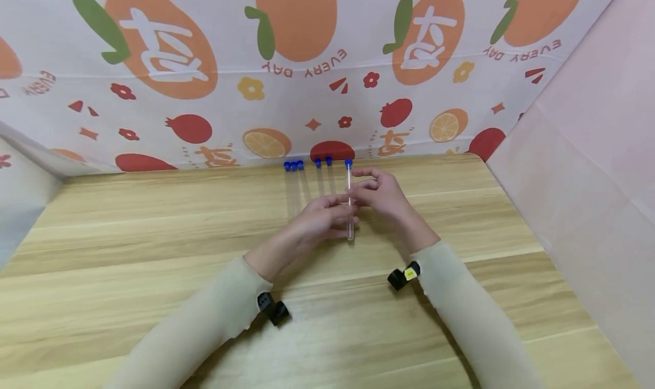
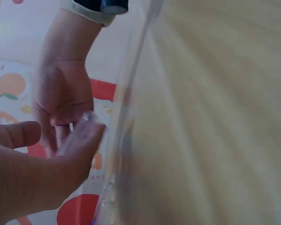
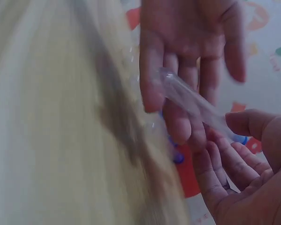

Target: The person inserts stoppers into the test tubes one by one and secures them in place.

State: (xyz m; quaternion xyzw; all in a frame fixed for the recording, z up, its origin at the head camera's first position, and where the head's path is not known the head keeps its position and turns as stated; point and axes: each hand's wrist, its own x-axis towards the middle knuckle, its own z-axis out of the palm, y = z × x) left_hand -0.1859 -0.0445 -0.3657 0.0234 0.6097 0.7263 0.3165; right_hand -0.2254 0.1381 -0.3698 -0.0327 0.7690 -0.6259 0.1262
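Observation:
A clear test tube (image 1: 350, 230) with a blue cap is held between the two hands, cap end toward the patterned cloth. My right hand (image 1: 382, 194) pinches it nearer the cap; in the right wrist view its thumb presses on the tube (image 3: 196, 104). Against the tube's lower part lie the fingers of my left hand (image 1: 321, 218), fairly straight, with the thumb standing away from it in the right wrist view. Several more capped test tubes (image 1: 302, 187) lie on the table beyond the left hand, their lower ends partly hidden by it.
The wood-grain table (image 1: 153, 252) meets a fruit-printed cloth (image 1: 225, 110) at its back edge, close to the blue caps. A pale pink panel (image 1: 588, 150) stands along the right side. Black wrist cameras (image 1: 273, 309) sit on both sleeves.

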